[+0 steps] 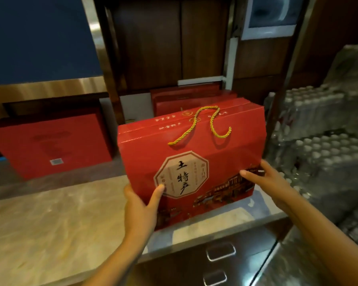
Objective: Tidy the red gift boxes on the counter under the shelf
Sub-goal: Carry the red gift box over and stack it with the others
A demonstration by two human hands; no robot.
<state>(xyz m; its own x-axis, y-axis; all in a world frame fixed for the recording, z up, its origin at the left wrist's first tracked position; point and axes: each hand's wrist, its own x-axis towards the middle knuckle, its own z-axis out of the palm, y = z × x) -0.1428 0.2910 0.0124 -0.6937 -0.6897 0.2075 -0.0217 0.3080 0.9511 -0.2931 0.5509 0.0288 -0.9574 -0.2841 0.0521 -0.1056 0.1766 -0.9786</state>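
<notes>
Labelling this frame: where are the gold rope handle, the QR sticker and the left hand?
gold rope handle (203,122), head view, rope loop.
QR sticker (56,161), head view, sticker centre.
left hand (140,207), head view, back of hand.

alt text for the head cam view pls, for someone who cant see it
Two bare hands, left hand and right hand, grip the lower corners of a red gift box with a gold rope handle, upright on a marble counter. More red boxes stand behind it under the shelf.
</notes>
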